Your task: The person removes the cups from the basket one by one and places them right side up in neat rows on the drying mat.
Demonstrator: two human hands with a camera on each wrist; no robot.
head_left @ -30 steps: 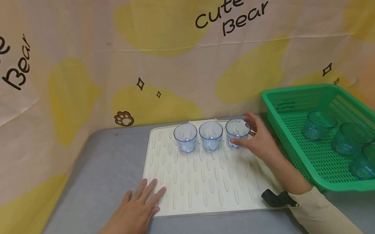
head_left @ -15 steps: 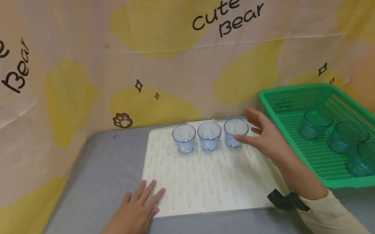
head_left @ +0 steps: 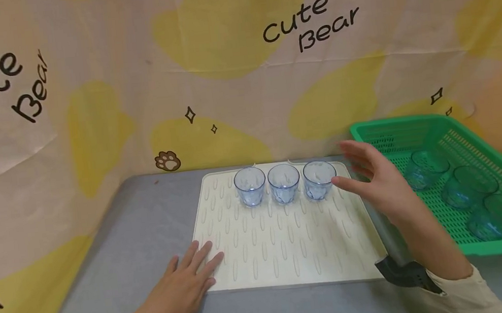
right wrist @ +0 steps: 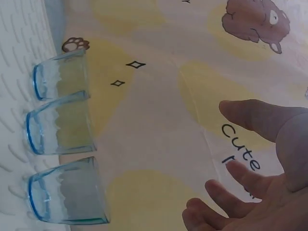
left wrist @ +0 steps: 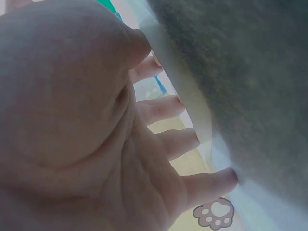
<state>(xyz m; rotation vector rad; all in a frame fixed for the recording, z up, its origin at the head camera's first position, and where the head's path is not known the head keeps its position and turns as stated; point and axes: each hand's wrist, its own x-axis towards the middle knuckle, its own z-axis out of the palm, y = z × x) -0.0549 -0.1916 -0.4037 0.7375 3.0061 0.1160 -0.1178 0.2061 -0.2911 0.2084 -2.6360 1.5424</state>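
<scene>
Three clear bluish glasses stand upright in a row along the back of a white ridged mat (head_left: 283,245): a left glass (head_left: 250,188), a middle glass (head_left: 284,184) and a right glass (head_left: 320,181). My right hand (head_left: 382,183) hangs just right of the right glass, thumb and fingers spread apart and holding nothing. In the right wrist view that hand (right wrist: 260,178) is apart from the nearest glass (right wrist: 70,192). My left hand (head_left: 184,286) rests with spread fingers on the mat's front left edge. The left wrist view shows its fingertips (left wrist: 187,139) at that edge.
A green plastic basket (head_left: 425,240) stands right of the mat, with three more glasses (head_left: 467,187) inside. Grey cloth (head_left: 122,241) covers the table. A patterned curtain (head_left: 220,42) hangs behind and at the left.
My right hand has let go of the right glass and drawn back to the right, towards the basket, its fingers opening. The glass stays in the row. My left hand has stayed put.
</scene>
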